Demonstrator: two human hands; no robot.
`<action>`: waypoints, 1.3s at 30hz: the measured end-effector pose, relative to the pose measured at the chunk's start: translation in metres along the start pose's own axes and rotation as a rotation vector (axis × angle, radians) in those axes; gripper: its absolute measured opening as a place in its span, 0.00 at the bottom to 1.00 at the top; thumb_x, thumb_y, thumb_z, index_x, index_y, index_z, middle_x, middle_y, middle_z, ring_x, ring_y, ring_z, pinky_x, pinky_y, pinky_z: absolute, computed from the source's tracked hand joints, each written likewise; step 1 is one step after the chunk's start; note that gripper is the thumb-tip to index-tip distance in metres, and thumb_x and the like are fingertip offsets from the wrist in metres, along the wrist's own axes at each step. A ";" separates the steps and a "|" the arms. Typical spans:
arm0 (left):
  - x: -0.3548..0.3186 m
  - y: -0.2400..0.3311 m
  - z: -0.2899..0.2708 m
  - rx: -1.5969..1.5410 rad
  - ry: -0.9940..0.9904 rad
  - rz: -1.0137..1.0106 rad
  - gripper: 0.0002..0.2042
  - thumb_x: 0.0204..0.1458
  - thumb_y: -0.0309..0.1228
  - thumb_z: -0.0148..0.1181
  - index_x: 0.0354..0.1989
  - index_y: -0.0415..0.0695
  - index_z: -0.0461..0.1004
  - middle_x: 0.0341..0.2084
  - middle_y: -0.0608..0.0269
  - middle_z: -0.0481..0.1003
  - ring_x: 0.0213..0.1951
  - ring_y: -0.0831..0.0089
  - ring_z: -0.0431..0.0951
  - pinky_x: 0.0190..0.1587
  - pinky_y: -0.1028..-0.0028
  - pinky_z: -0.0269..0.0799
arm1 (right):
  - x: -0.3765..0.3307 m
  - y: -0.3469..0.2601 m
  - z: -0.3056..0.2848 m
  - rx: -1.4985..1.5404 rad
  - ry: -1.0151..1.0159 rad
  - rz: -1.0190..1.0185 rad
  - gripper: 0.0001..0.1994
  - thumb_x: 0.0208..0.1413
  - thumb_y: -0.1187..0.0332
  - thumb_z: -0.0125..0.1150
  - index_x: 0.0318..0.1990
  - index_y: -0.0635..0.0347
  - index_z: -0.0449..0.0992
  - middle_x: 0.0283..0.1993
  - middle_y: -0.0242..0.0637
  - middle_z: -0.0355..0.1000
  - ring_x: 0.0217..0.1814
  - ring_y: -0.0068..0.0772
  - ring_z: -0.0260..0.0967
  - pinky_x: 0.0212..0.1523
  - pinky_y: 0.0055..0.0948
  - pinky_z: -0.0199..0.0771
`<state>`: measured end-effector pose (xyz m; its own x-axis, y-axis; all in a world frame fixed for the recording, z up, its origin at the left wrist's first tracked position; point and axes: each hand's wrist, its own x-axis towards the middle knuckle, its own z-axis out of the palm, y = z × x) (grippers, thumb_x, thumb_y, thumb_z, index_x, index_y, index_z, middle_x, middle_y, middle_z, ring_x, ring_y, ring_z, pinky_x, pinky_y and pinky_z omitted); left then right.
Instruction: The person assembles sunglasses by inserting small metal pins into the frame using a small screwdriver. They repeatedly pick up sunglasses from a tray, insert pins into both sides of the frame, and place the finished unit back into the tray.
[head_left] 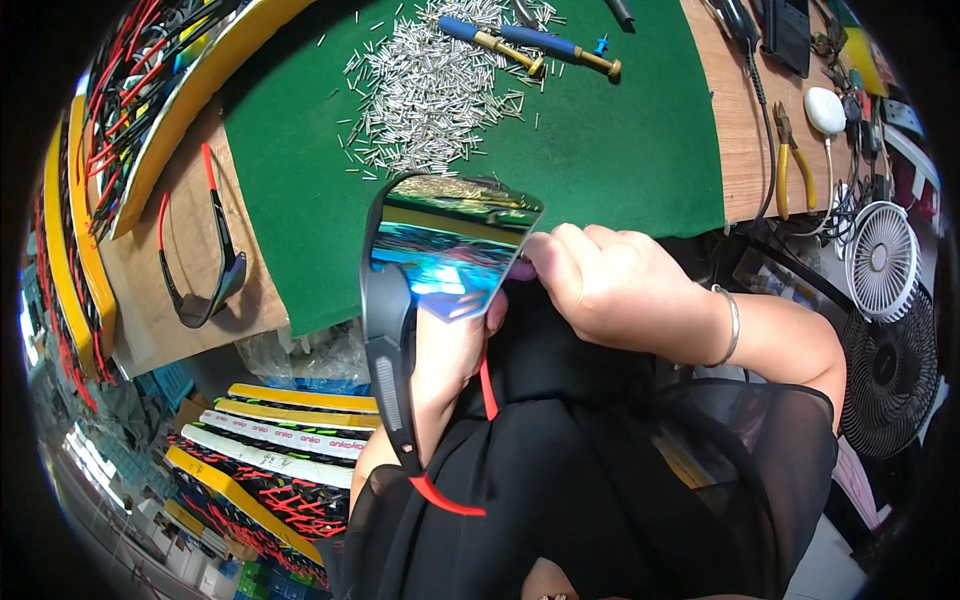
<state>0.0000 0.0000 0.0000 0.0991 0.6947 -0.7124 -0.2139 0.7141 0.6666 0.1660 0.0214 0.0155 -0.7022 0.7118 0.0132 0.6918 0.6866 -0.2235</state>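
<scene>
Mirrored shades: blue-mirrored wraparound sunglasses with a dark frame and red arm tips (450,245) are held up in front of the torso, by the near edge of the wooden bench (740,155).
Done so far: lens looks seated, near arm looks joined to the frame; judged on that, pretty well together.
Left over: no unfinished part can be made out; the far arm's joint is hidden, so no verdict there.
Right hand: the right hand (630,285) is brought in from the side, knuckles up, fingers curled; its grip is pinched on the lens's right-hand end.
Left hand: the left hand (448,350) is raised from below, behind the lens; most fingers are blocked, so its grip can't be told.
Pins: small silver metal pins (430,100) are heaped loose on the green cloth mat (640,140).
Drivers: two blue-handled brass-ended tools (535,42) are left lying by the pins, unheld.
Other pair: black glasses with red arm tips (215,285) are parked on the bench, off to the left.
</scene>
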 end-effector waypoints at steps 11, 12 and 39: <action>0.004 0.016 -0.012 -0.349 -0.090 0.032 0.13 0.60 0.36 0.41 0.37 0.37 0.65 0.24 0.59 0.74 0.12 0.88 0.56 0.12 0.88 0.50 | -0.016 0.053 -0.026 0.028 0.088 0.247 0.13 0.45 0.74 0.56 0.40 0.60 0.65 0.27 0.37 0.62 0.30 0.35 0.65 0.27 0.29 0.69; 0.003 0.018 -0.008 -0.346 -0.130 0.000 0.13 0.60 0.36 0.42 0.37 0.37 0.65 0.25 0.59 0.74 0.12 0.87 0.56 0.12 0.87 0.50 | -0.015 0.062 -0.023 -0.031 0.158 0.268 0.15 0.44 0.74 0.57 0.42 0.60 0.66 0.31 0.38 0.62 0.33 0.37 0.64 0.30 0.30 0.69; -0.008 0.006 0.002 -0.255 -0.381 0.009 0.15 0.56 0.31 0.48 0.50 0.40 0.59 0.36 0.58 0.74 0.15 0.90 0.57 0.16 0.89 0.51 | 0.036 0.024 -0.018 1.160 0.107 0.368 0.06 0.52 0.71 0.53 0.31 0.67 0.71 0.24 0.39 0.69 0.22 0.24 0.63 0.24 0.26 0.64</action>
<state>-0.0001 -0.0012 0.0099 0.4359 0.7174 -0.5434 -0.4444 0.6966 0.5633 0.1605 0.0661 0.0277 -0.4408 0.8821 -0.1661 0.2475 -0.0585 -0.9671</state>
